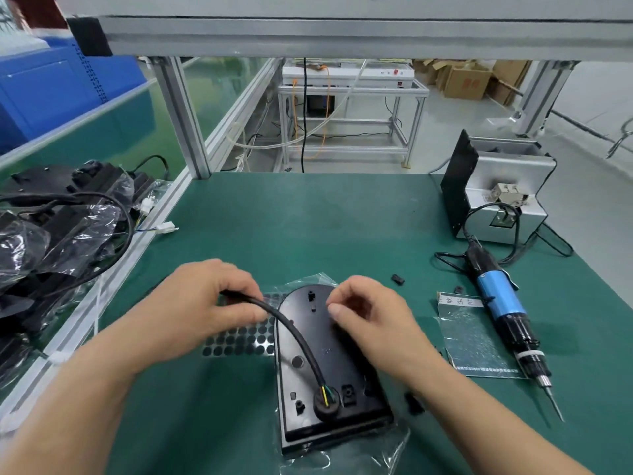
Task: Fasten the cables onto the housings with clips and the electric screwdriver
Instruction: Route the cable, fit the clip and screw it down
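A black housing (329, 378) lies flat on a clear plastic bag on the green mat, rounded end away from me. A black cable (294, 332) arcs over it from a round grommet (325, 404) near its front end. My left hand (205, 303) grips the cable's far part, left of the housing. My right hand (370, 313) hovers over the housing's upper right with fingers curled; whether it pinches a small part I cannot tell. The electric screwdriver (507, 313), blue and black, lies on the mat at right, tip toward me. Small black clips (397, 279) (414, 404) lie loose nearby.
A sheet of black round pads (239, 341) lies left of the housing. A small bag with a label (476, 334) sits under the screwdriver. A grey screw feeder box (500, 197) stands at back right. Bagged black housings with cables (61, 228) pile at left beyond an aluminium rail.
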Demonstrator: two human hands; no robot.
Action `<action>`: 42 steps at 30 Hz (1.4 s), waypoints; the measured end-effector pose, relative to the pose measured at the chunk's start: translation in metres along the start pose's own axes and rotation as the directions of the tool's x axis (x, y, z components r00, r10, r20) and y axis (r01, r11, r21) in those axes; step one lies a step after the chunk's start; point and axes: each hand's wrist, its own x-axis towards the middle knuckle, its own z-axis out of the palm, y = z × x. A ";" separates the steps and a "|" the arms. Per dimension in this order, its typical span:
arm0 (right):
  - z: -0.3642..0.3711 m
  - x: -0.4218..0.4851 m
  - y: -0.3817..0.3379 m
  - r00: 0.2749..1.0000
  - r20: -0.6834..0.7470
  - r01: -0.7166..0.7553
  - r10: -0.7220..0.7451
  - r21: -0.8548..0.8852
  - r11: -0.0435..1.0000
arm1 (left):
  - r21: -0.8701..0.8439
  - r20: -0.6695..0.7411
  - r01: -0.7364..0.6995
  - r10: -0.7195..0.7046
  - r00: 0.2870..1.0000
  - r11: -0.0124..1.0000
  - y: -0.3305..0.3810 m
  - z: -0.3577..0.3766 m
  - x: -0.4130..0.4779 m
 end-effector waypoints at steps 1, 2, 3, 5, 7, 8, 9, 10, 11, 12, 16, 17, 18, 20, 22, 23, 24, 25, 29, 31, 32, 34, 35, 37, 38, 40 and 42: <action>-0.015 0.005 0.008 0.995 -0.100 -0.030 0.025 -0.048 0.998 | -0.036 -0.009 -0.015 0.015 1.000 0.999 0.010 0.001 0.005; -0.030 0.010 0.018 0.986 -0.165 -0.062 0.039 -0.137 0.989 | -0.061 -0.006 -0.028 0.027 1.000 0.998 0.020 0.003 0.010; -0.044 0.014 0.027 0.984 -0.170 -0.097 0.055 -0.246 0.964 | -0.070 0.005 -0.038 0.039 0.999 0.997 0.030 0.006 0.015; -0.060 0.019 0.041 0.990 -0.028 -0.136 0.138 -0.439 0.888 | -0.053 0.024 -0.063 0.065 0.998 0.997 0.046 0.015 0.024; -0.060 0.021 0.048 0.968 0.109 -0.127 0.226 -0.565 0.815 | -0.030 0.025 -0.064 0.065 0.998 0.997 0.056 0.025 0.031; -0.058 0.021 0.050 0.962 0.121 -0.125 0.244 -0.600 0.790 | -0.002 0.024 -0.058 0.058 0.998 0.998 0.059 0.029 0.033; -0.056 0.021 0.050 0.963 0.101 -0.136 0.250 -0.616 0.776 | 0.056 0.013 -0.064 0.063 0.998 0.996 0.060 0.033 0.036; -0.055 0.022 0.050 0.967 0.075 -0.148 0.244 -0.612 0.776 | 0.135 -0.009 -0.078 0.080 0.997 0.988 0.060 0.037 0.039; -0.054 0.022 0.050 0.967 0.064 -0.159 0.247 -0.608 0.778 | 0.204 -0.036 -0.085 0.094 0.995 0.975 0.060 0.041 0.040; -0.054 0.022 0.050 0.966 0.067 -0.159 0.250 -0.608 0.777 | 0.245 -0.063 -0.073 0.091 0.994 0.967 0.060 0.044 0.040; -0.051 0.021 0.050 0.972 0.091 -0.127 0.219 -0.578 0.806 | 0.208 -0.206 0.081 -0.038 0.978 0.975 0.060 0.063 0.025; -0.050 0.022 0.049 0.974 0.110 -0.101 0.197 -0.568 0.817 | 0.139 -0.278 0.129 -0.086 0.957 0.982 0.061 0.068 0.018; -0.049 0.023 0.049 0.974 0.145 -0.063 0.175 -0.569 0.820 | 0.050 -0.363 0.152 -0.124 0.923 0.987 0.063 0.073 0.010; -0.047 0.026 0.046 0.968 0.201 -0.006 0.152 -0.583 0.812 | -0.112 -0.474 0.112 -0.152 0.867 0.987 0.067 0.084 -0.004; -0.046 0.027 0.043 0.973 0.190 0.001 0.130 -0.569 0.822 | -0.311 -0.470 0.083 -0.229 0.852 0.947 0.072 0.097 -0.019; -0.047 0.026 0.041 0.981 0.158 -0.018 0.114 -0.512 0.859 | -0.410 -0.427 0.095 -0.284 0.859 0.907 0.075 0.103 -0.026; -0.049 0.024 0.040 0.986 0.124 -0.057 0.112 -0.380 0.923 | -0.474 -0.357 0.134 -0.329 0.874 0.870 0.078 0.111 -0.034; -0.053 0.019 0.038 0.988 0.107 -0.088 0.107 -0.172 0.981 | -0.489 -0.297 0.179 -0.355 0.886 0.854 0.082 0.118 -0.041; -0.062 -0.012 0.018 0.995 0.087 -0.002 -0.040 0.437 0.899 | -0.383 -0.261 0.161 -0.274 0.926 0.910 0.097 0.147 -0.052; -0.060 -0.026 0.011 0.996 0.061 0.024 -0.066 0.526 0.850 | -0.385 -0.280 0.133 -0.253 0.926 0.913 0.098 0.153 -0.050; -0.057 -0.032 0.011 0.996 0.055 0.024 -0.065 0.550 0.835 | -0.381 -0.301 0.111 -0.237 0.924 0.918 0.096 0.154 -0.047; -0.051 -0.042 0.011 0.996 0.060 0.026 -0.072 0.563 0.826 | -0.358 -0.353 0.064 -0.198 0.914 0.932 0.093 0.154 -0.043; -0.047 -0.047 0.012 0.995 0.055 0.042 -0.087 0.554 0.832 | -0.345 -0.376 0.036 -0.173 0.910 0.938 0.092 0.153 -0.041; -0.039 -0.053 0.015 0.992 0.002 0.108 -0.126 0.506 0.856 | -0.350 -0.383 0.022 -0.164 0.909 0.937 0.089 0.152 -0.039; -0.036 -0.055 0.016 0.988 -0.039 0.151 -0.150 0.475 0.867 | -0.362 -0.377 0.023 -0.169 0.911 0.932 0.086 0.152 -0.039; -0.029 -0.057 0.019 0.975 -0.122 0.219 -0.184 0.427 0.877 | -0.388 -0.362 0.016 -0.168 0.917 0.922 0.084 0.151 -0.042; -0.022 -0.057 0.022 0.961 -0.192 0.258 -0.198 0.379 0.889 | -0.398 -0.353 0.006 -0.159 0.922 0.918 0.083 0.152 -0.043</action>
